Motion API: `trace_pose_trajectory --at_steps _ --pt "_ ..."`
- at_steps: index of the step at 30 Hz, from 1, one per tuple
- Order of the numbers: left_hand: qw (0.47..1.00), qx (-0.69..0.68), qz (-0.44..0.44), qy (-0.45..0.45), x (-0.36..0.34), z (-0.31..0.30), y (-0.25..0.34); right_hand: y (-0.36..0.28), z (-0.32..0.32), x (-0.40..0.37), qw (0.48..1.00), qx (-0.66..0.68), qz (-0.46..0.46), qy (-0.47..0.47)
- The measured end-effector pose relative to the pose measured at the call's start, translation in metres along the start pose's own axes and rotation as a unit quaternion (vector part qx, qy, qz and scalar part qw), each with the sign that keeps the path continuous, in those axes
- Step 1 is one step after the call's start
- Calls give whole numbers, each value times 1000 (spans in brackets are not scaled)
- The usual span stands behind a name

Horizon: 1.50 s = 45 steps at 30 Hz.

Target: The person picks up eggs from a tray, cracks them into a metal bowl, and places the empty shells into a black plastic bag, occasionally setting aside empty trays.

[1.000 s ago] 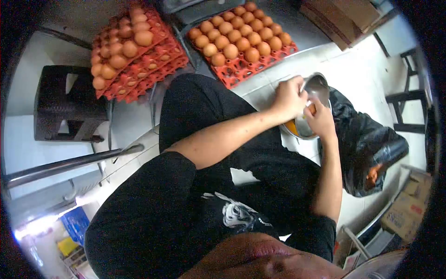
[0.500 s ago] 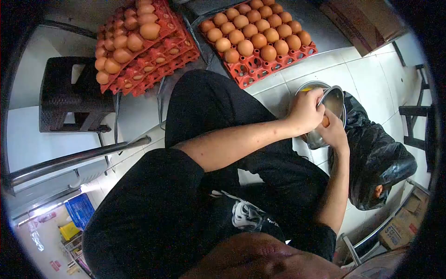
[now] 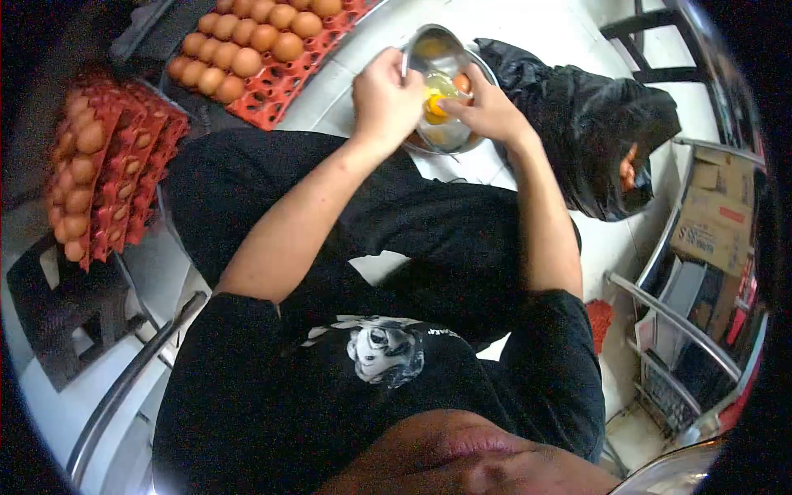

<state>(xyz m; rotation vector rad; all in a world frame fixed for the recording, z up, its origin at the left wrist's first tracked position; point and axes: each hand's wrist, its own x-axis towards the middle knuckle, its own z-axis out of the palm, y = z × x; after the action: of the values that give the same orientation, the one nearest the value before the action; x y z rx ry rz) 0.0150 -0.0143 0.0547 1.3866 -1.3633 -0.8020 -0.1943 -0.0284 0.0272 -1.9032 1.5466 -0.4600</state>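
My left hand (image 3: 386, 101) is closed at the rim of a tilted steel bowl (image 3: 431, 35), thumb pointing inward. My right hand (image 3: 492, 109) grips a cracked brown eggshell (image 3: 462, 82) over the bowl opening. Between the hands a bright yellow-orange yolk (image 3: 435, 105) shows, with clear egg white around it, close to my right thumb. A second round metal container (image 3: 446, 152) is partly visible beneath the bowl. My hands hide part of both vessels.
A red egg tray (image 3: 268, 103) with brown eggs lies at upper left. Stacked egg trays (image 3: 124, 173) stand further left. Beside the bowl is a black plastic bag (image 3: 577, 124) with shells at its mouth. Cardboard boxes (image 3: 714, 214) fill a rack (image 3: 676, 318) at right.
The view has swung right, so trays and bowl appear further left. The egg in my right hand has been opened, and its yolk and white are now visible between my hands.
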Motion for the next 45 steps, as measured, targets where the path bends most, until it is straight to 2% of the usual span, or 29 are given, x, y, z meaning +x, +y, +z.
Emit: trace_pose_trajectory --at_steps 4,6,8,10,12,14,15,16,17,18,20,21,23,24,26,28,29,30,31,32,33,34,35,36,37,39,40,42,45 --pt "1000 -14 -12 -3 1 0 -10 -21 0 -2 996 8 61 69" --pt "1000 1 -25 -2 2 2 -15 -12 10 0 998 8 9 68" --pt "1000 -12 -13 -1 2 5 -18 -10 7 -1 998 -10 5 66" --pt "1000 -17 -20 2 4 5 -22 -11 -5 0 991 15 27 127" --pt "1000 -12 -15 11 3 7 -24 -39 -45 -21 968 4 33 250" --pt "999 -24 -26 27 5 14 -36 -59 -93 -55 932 -66 69 350" --pt "998 39 -54 10 6 7 -27 -54 -110 -70 887 -85 85 445" --pt "998 27 -58 18 5 8 -25 -64 -130 -90 847 -129 86 508" --pt "998 0 -57 22 4 10 -25 -46 -152 -112 832 -89 154 525" --pt "998 -26 -56 26 3 12 -25 -22 -172 -133 807 -104 118 569" --pt "998 -10 -59 29 3 9 -19 -7 -199 -166 721 -207 264 607" --pt "998 3 -55 30 4 8 -19 10 -211 -170 723 -210 258 605" --pt "998 5 -49 31 5 6 -17 66 -227 -194 758 -280 323 492" --pt "998 -6 -47 29 4 6 -17 112 -240 -203 800 -243 329 439" --pt "997 -32 -61 19 2 3 -17 115 -233 -197 767 -297 402 401" --pt "998 -30 -52 25 5 5 -25 150 -239 -200 792 -287 440 311" --pt "997 -45 -55 29 2 -2 -15 131 -227 -194 805 -232 458 296" --pt "997 -43 -53 23 2 -1 -18 71 -210 -181 762 -292 493 303" --pt "997 -40 -57 27 4 2 -23 50 -198 -173 741 -356 453 343" --pt "997 -38 -62 31 6 2 -28 30 -186 -163 745 -390 383 383" --pt "998 -31 -52 36 6 3 -29 6 -176 -155 807 -346 232 419" --pt "998 -26 -49 29 6 2 -28 -2 -162 -140 853 -255 167 423" --pt "998 -36 -44 22 5 -1 -24 -26 -147 -124 901 -205 96 369" --pt "998 -47 -39 15 4 -2 -20 -39 -128 -110 941 -132 91 298" --pt "998 -52 -35 17 2 -2 -17 -47 -112 -95 975 -103 66 188" --pt "998 -50 -30 9 1 -4 -14 -49 -71 -66 995 -96 -7 41" --pt "998 -52 -26 10 2 -5 -14 -39 -49 -52 995 -99 -1 -13" --pt "999 -38 -11 13 4 -1 -22 -43 -18 -34 976 -201 17 -78" --pt "999 -50 -1 3 3 2 -21 -27 15 -22 972 -217 10 -92"
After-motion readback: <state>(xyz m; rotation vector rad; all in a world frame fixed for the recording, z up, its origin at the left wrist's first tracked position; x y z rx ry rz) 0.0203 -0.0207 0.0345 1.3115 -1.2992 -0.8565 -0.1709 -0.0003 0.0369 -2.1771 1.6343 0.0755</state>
